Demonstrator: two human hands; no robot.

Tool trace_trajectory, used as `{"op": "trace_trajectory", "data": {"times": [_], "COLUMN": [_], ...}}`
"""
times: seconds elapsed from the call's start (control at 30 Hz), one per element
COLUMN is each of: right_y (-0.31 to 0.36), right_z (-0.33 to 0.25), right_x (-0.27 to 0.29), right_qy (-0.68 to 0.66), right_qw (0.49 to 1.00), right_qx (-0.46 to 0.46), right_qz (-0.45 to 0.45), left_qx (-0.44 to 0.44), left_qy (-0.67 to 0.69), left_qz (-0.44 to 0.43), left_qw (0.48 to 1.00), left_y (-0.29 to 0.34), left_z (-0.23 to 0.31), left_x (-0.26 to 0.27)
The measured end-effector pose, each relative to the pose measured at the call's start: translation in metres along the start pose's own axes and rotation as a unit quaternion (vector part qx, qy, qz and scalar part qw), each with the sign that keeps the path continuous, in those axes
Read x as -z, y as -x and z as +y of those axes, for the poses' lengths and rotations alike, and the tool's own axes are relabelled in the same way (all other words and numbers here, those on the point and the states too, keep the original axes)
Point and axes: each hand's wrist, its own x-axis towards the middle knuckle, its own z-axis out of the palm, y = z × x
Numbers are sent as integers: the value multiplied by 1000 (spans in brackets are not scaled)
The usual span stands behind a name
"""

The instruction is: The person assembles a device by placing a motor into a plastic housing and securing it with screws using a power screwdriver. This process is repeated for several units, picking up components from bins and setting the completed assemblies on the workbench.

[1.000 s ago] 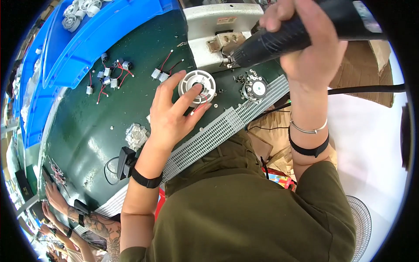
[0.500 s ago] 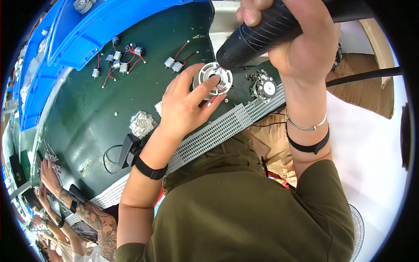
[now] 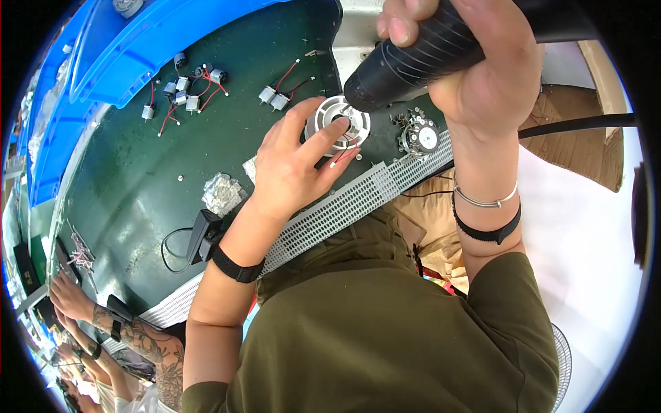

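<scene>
My left hand (image 3: 292, 158) grips a round white plastic housing (image 3: 363, 127) on the green work surface, its index finger pressing near the center. A thin red wire hangs from the housing by my thumb. In my right hand (image 3: 496, 82) is a black electric screwdriver (image 3: 420, 65), tilted so that its tip meets the housing just beyond my fingertip. Right of the housing, a round white-topped piece (image 3: 427, 140) has many small screws clinging around it. Two small motors (image 3: 274, 98) with red and dark wires lie beyond my left hand.
More wired motors (image 3: 182, 84) lie at the back left, before a blue bin (image 3: 131, 62). A crumpled clear plastic bag (image 3: 222, 195) and a black block with a cable (image 3: 204, 235) sit by my left forearm. A white perforated strip (image 3: 337, 212) edges the table. A co-worker's hand (image 3: 72, 299) is far left.
My hands, the housing and the screwdriver stay nearly in place, with the screwdriver tip still at the housing. The co-worker's hand at far left has moved down and left, uncovering a bundle of wires.
</scene>
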Motion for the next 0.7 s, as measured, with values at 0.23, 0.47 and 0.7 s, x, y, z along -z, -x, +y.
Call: {"op": "trace_trajectory", "data": {"times": [0.23, 0.47, 0.7], "right_y": [-17, -12, 1], "right_z": [16, 23, 20], "right_x": [2, 8, 10], "right_qy": [-12, -28, 18], "right_qw": [996, 998, 999], "right_qx": [65, 46, 26], "right_qz": [-67, -41, -6], "left_qx": [9, -2, -5], "left_qy": [4, 23, 21], "left_qz": [-7, -1, -2], "left_qw": [1000, 1000, 1000], "left_y": [0, -2, -1], "left_z": [-1, -2, -1], "left_x": [1, 0, 0]}}
